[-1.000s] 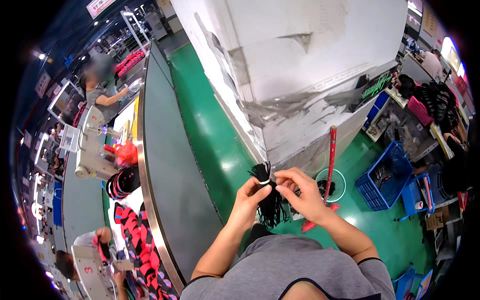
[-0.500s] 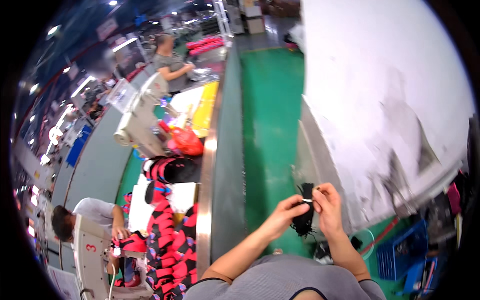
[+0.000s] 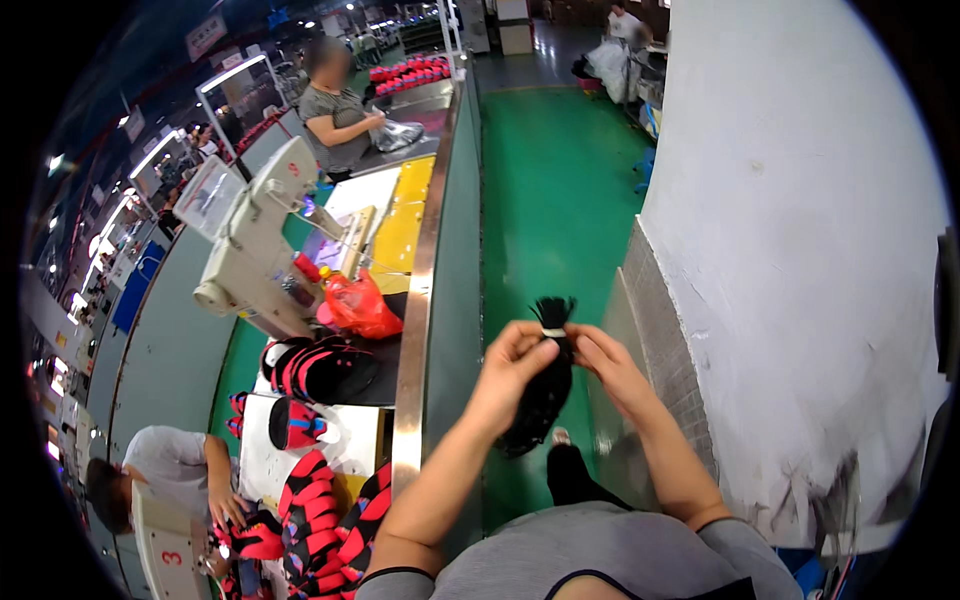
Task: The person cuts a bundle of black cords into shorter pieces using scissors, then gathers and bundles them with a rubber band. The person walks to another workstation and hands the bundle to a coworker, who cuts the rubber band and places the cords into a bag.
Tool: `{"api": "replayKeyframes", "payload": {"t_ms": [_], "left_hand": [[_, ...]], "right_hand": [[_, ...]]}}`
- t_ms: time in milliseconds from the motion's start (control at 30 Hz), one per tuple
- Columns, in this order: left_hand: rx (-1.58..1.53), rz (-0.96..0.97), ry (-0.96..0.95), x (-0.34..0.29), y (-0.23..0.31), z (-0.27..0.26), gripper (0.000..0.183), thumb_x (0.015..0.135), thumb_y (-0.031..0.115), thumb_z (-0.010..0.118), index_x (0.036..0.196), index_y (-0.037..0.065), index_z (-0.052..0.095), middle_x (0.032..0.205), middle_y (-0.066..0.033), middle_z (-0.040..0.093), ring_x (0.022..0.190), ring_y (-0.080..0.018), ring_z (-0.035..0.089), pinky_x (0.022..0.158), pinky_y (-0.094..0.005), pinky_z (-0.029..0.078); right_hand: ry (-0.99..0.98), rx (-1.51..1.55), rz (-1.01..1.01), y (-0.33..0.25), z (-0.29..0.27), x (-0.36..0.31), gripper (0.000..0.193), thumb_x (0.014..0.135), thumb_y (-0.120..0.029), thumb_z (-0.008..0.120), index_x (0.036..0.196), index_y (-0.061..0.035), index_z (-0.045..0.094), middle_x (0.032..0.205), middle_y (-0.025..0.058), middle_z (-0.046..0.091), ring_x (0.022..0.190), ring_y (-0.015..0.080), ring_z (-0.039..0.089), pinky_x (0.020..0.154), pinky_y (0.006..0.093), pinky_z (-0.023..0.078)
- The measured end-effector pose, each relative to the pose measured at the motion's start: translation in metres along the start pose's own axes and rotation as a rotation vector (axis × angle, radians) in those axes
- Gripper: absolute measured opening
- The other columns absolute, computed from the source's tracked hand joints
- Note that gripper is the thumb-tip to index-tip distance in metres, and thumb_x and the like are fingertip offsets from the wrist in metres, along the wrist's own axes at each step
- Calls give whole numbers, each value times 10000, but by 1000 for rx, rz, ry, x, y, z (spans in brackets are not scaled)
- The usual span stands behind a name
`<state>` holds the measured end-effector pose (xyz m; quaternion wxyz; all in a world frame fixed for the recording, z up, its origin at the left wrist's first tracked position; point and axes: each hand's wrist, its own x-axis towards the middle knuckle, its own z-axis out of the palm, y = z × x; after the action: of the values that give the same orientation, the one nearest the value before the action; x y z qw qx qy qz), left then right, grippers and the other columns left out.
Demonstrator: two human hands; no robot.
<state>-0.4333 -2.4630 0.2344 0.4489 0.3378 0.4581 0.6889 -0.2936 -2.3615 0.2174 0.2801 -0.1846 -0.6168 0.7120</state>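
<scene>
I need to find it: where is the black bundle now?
In the head view, the black bundle hangs at centre, pinched between the left hand and right hand, above the green floor.

The middle of the black bundle [image 3: 545, 385] is covered by the left hand [image 3: 508, 375] and partly by the right hand [image 3: 612, 365], so the grip of the fingers on it cannot be made out. The person's shoulders and chest are cut off by the near edge. A seated worker [image 3: 160, 470] at near left is partly hidden behind a sewing machine [image 3: 165, 555], itself cut by the edge. The far figure [image 3: 625, 20] is too small to be told in detail.
</scene>
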Motion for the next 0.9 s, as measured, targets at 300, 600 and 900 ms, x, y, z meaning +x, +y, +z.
{"api": "replayKeyframes", "payload": {"t_ms": [300, 600, 900], "left_hand": [[264, 102, 135, 210, 50, -63, 226, 809, 119, 651, 1000, 26, 573, 951, -14, 559, 918, -94, 502, 830, -236, 380], [120, 256, 29, 418, 94, -119, 312, 815, 181, 644, 1063, 4, 578, 1029, -44, 565, 1035, -135, 478, 930, -273, 340], [206, 301, 174, 598, 29, -232, 333, 897, 180, 559, 1193, 32, 520, 1134, -70, 582, 1087, -141, 506, 974, -286, 349]], "right_hand": [[-292, -220, -21, -18, -44, 247, 554, 864, -229, 626, 1289, 53, 409, 1160, 78, 531, 1042, 123, 510, 876, 257, 427], [-326, -286, -144, -72, -69, 462, 371, 844, -183, 639, 1131, 25, 530, 990, 40, 586, 906, 92, 529, 804, 244, 429], [64, -428, -419, -112, -109, 671, 309, 800, -179, 685, 1009, 28, 591, 894, 34, 625, 801, 87, 560, 749, 247, 448]]}}
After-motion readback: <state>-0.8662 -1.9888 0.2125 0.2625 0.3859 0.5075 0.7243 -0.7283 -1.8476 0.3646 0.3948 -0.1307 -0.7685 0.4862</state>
